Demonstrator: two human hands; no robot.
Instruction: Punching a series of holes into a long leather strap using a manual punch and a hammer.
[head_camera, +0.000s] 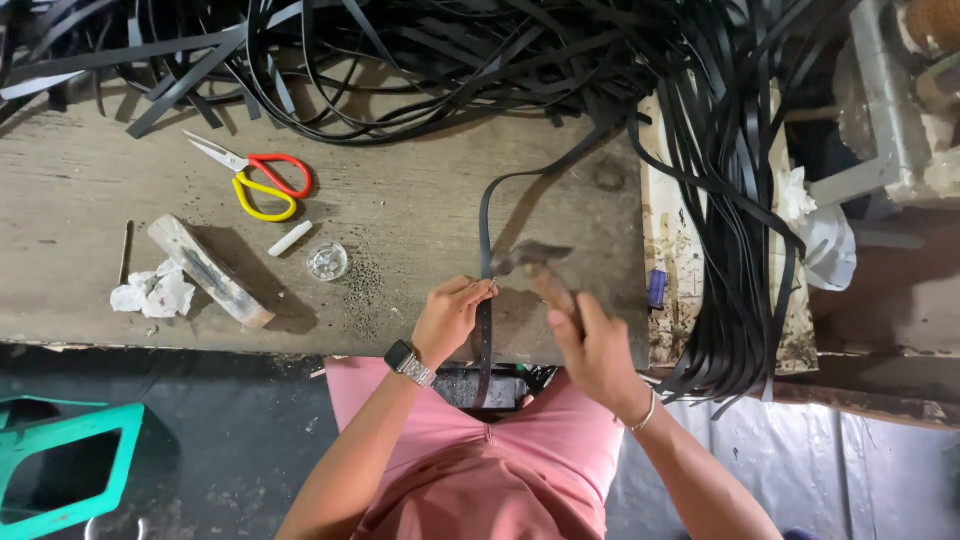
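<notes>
Black strap (484, 215) pinched by left hand (450, 318); right hand (592, 345) grips hammer (535, 265).

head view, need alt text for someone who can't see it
Seen from above, a person's left hand pins a black strap to a worn wooden bench while the right hand holds a hammer over it. Red-and-yellow scissors lie left, below tangled black strips.

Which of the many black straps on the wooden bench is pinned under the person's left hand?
The single black strap curving alone across the bare wooden bench; the left hand pins it beside the hammer, while the others lie tangled behind or hang right.
</notes>
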